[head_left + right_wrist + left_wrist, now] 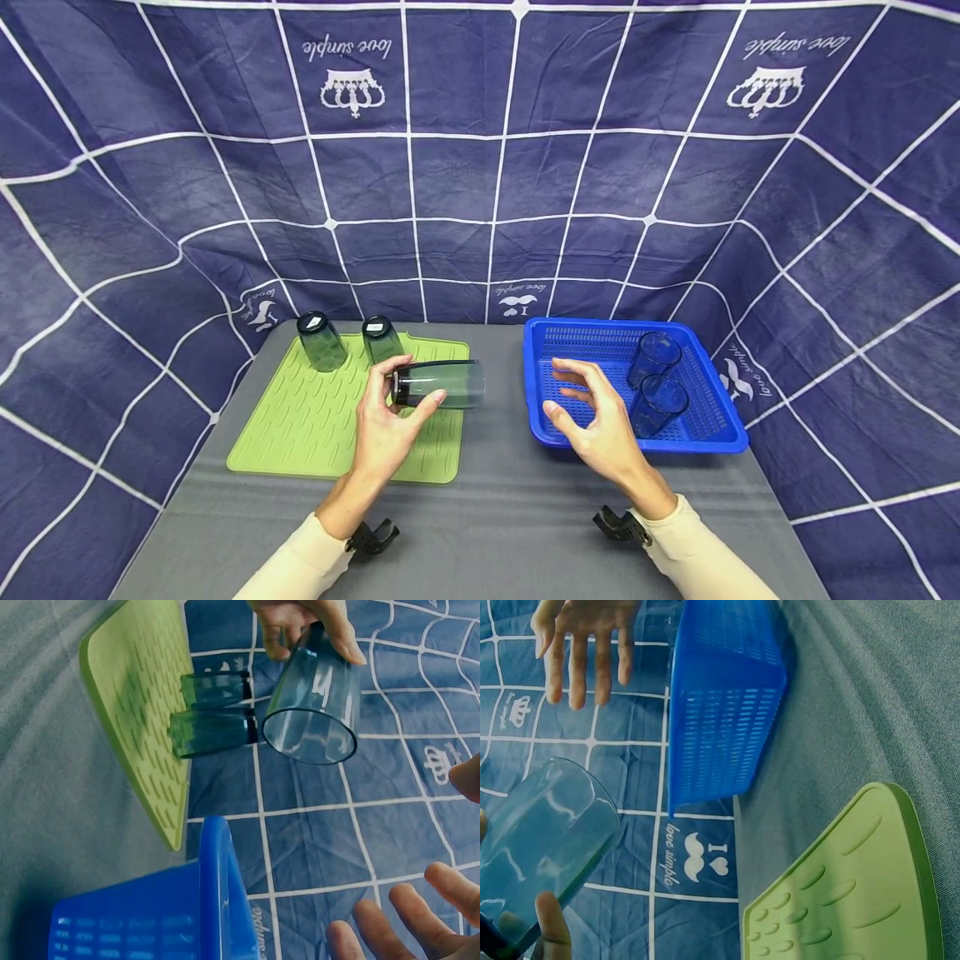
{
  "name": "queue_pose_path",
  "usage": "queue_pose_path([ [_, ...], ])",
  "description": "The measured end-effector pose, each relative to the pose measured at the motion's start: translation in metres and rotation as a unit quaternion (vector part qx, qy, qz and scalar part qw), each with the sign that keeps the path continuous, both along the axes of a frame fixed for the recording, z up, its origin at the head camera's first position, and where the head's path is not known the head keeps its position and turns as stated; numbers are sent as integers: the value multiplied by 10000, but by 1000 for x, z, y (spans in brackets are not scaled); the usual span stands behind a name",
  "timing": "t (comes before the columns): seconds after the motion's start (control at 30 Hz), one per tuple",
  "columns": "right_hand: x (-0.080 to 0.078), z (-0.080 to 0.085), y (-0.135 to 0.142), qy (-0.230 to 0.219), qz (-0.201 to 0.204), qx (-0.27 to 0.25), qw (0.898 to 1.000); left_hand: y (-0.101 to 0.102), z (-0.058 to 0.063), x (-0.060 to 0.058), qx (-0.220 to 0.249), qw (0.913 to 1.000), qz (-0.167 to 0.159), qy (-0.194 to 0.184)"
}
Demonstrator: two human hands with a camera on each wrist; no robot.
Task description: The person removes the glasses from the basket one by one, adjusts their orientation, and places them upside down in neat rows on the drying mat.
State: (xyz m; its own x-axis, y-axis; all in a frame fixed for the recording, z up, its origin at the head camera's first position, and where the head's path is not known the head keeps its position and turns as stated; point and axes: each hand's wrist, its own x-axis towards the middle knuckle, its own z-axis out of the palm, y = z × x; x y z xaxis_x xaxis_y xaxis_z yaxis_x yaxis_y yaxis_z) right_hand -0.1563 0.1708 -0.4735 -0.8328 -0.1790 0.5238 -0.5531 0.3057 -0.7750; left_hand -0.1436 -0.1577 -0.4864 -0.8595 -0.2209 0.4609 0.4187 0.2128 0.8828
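My left hand (390, 421) grips a dark tinted drinking glass (450, 385) by its base end, fingers behind and thumb in front. The glass lies sideways in the air above the right part of the green drying mat (300, 433), its mouth toward the right. My right hand (600, 421) is held with fingers spread and loosely bent, holding nothing, in front of the blue basket (534, 392). In the right wrist view the held glass (315, 705) shows its open rim, apart from the right fingers (420, 915).
Two similar glasses stand upside down at the mat's back, one at the left (322, 343), another glass (381, 337) beside it. Inside the basket, two more glasses stand mouth up, a rear glass (654, 358) and a front glass (658, 406). A patterned blue cloth (465, 183) hangs behind the grey table.
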Motion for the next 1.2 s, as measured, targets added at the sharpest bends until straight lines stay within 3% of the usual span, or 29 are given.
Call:
queue_pose_path([
  [0.57, -5, 2, 20, 142, -411, 143, 9989, -4, -7, -10, -208, 9995, 50, 242],
  [0.87, -7, 2, 30, 255, -600, 228, 9976, -7, -13, -15, -722, 9961, 401, 313],
  [1.2, -8, 4, 42, 256, -809, 366, 9957, -8, -14, -20, -862, 9944, 563, 236],
])
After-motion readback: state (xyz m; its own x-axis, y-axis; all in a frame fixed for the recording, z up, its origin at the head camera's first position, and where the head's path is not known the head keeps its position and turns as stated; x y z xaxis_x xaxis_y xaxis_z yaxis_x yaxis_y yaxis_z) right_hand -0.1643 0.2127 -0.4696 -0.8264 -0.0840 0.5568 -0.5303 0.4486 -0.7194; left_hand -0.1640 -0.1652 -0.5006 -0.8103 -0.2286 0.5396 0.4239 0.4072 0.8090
